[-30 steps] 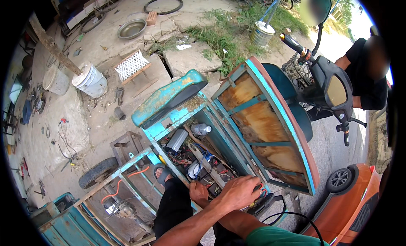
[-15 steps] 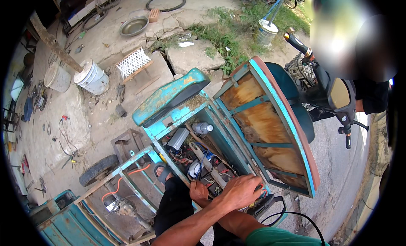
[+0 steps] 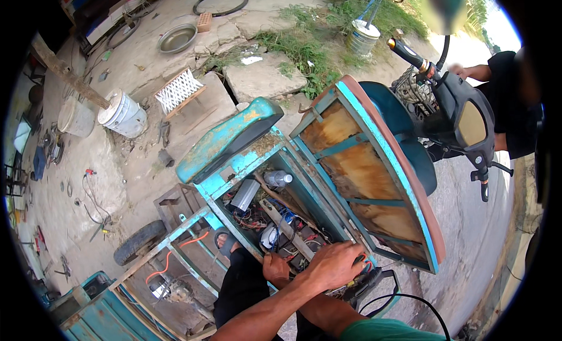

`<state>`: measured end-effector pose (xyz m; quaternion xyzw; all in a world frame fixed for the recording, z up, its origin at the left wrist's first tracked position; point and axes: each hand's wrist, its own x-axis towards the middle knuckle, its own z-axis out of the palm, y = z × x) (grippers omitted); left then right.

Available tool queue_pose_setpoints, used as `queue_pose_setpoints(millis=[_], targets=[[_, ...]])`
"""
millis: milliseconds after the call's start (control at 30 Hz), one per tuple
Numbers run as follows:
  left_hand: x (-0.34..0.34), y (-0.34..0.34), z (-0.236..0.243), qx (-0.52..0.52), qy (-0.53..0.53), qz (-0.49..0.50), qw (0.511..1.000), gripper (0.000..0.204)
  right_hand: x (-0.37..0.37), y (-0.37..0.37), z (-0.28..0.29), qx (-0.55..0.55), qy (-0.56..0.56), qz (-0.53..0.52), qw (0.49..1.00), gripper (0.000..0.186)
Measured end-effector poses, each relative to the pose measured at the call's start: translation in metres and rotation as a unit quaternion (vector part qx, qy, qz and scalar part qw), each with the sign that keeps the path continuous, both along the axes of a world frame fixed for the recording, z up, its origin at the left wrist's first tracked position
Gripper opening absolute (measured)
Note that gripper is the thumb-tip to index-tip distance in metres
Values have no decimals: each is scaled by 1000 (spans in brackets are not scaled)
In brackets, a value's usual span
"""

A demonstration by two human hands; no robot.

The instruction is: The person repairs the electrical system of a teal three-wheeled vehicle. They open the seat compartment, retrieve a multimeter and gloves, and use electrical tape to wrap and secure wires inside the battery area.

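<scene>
My forearms cross over the near end of an open turquoise metal box [image 3: 231, 231]. My left hand [image 3: 335, 265] reaches to the right, its fingers curled at the box's near right corner beside red and orange wires [image 3: 367, 262]; what they hold is hidden. My right hand [image 3: 275, 267], reaching left under the other arm, is closed over the box's left rim. Inside lie tangled wires, a wooden slat [image 3: 287, 228], a finned silver metal case [image 3: 244, 194] and a clear plastic bottle [image 3: 277, 178]. A black handle-like part [image 3: 370, 279] sits beside my left hand.
A rusty-backed seat lid [image 3: 357, 159] stands raised right of the box. Beyond it are handlebars [image 3: 453, 101] and a person [image 3: 506, 101] in dark clothes. A turquoise frame [image 3: 193, 265], a tyre [image 3: 139, 241] and white buckets [image 3: 124, 113] lie to the left.
The view has shifted slightly. The other person's hand now shows by the handlebars. My hands keep nearly the same places on the box.
</scene>
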<state>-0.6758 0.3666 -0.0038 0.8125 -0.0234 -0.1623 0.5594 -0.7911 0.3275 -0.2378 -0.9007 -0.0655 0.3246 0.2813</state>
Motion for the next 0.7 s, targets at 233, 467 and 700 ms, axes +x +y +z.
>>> queue_pose_setpoints(millis=[233,467,700], targets=[[6,-5,2,1,-4,-5,1000,32,2,-1,-1,3,-8,0,1000,44],[2,5,4,-17,10,24,1000,31,8,10,26,-16,20,-14,1000,44],[6,14,11,-4,43,39,998,35,14,4,-8,-37,37,-3,999,42]])
